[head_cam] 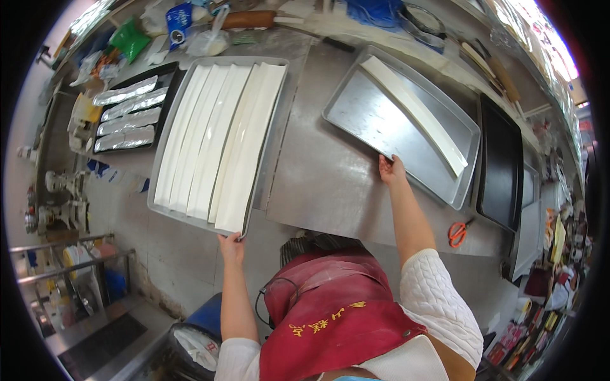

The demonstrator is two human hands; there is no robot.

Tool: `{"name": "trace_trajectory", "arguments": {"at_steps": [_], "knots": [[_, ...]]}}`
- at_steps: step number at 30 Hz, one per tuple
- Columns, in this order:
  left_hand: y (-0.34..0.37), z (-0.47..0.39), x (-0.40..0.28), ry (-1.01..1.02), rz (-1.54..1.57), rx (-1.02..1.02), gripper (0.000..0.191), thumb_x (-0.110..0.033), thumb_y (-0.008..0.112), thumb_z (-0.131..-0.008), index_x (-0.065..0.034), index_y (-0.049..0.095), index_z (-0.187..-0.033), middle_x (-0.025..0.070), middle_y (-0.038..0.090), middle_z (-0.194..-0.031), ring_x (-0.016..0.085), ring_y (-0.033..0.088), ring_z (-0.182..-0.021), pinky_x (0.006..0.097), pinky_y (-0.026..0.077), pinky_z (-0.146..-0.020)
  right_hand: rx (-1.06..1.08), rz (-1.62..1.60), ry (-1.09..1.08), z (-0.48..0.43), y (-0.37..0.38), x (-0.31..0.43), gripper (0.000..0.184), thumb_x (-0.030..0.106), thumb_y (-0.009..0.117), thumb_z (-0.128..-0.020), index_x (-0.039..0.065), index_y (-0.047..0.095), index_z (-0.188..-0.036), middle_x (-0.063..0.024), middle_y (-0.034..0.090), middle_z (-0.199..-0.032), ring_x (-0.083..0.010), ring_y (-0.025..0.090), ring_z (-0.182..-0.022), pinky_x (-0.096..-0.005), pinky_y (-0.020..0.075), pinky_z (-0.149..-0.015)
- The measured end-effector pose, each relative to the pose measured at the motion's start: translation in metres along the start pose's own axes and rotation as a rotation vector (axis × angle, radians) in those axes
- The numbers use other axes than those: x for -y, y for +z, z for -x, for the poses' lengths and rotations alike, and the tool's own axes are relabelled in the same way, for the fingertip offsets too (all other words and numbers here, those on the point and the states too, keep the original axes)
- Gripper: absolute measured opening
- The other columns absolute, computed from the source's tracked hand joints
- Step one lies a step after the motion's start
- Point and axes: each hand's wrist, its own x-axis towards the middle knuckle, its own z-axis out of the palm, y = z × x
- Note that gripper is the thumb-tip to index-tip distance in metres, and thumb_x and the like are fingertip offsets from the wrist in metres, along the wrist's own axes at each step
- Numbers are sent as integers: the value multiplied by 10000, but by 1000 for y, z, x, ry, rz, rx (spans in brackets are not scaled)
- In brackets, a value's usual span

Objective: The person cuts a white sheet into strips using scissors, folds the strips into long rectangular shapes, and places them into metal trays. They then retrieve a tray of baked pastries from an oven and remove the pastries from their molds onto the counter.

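My left hand grips the near right corner of a grey metal baking tray. Several long white folded strips lie side by side lengthwise in that tray. Its near end juts out past the steel table's edge. My right hand holds the near rim of a second metal baking tray, fingers under the edge. One long white strip rests diagonally in this tray, and the rest of its shiny floor is bare.
A black tray with several foil-wrapped bars stands at the left. Another black tray is at the right. Orange-handled scissors lie on the steel table. A rolling pin and bags line the back.
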Motion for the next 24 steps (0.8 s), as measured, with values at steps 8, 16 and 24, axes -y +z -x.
{"name": "trace_trajectory", "arguments": {"at_steps": [8, 16, 24], "knots": [[-77, 59, 9, -27, -129, 63, 789, 165, 535, -672, -119, 346, -1383, 103, 491, -1282, 265, 513, -1121, 384, 470, -852, 73, -75, -76, 0, -7, -6, 300, 182, 438, -961, -57, 428, -1141, -240, 572, -1041, -341, 625, -885, -427, 588, -759], [-127, 81, -6, -85, -207, 66, 875, 187, 503, -638, -102, 288, -1436, 134, 474, -1316, 295, 515, -1155, 374, 486, -880, -28, -222, -183, 52, 0, 9, 243, -55, 465, -838, -103, 458, -1077, -236, 506, -1132, -390, 527, -1088, -533, 480, -998], [-151, 78, -31, -135, -169, 114, 877, 185, 501, -629, -109, 302, -1432, 139, 466, -1328, 323, 514, -1158, 417, 503, -867, 138, -173, -207, 138, -17, 24, 220, -43, 524, -772, -53, 498, -990, -175, 553, -989, -309, 589, -927, -418, 599, -780]]}}
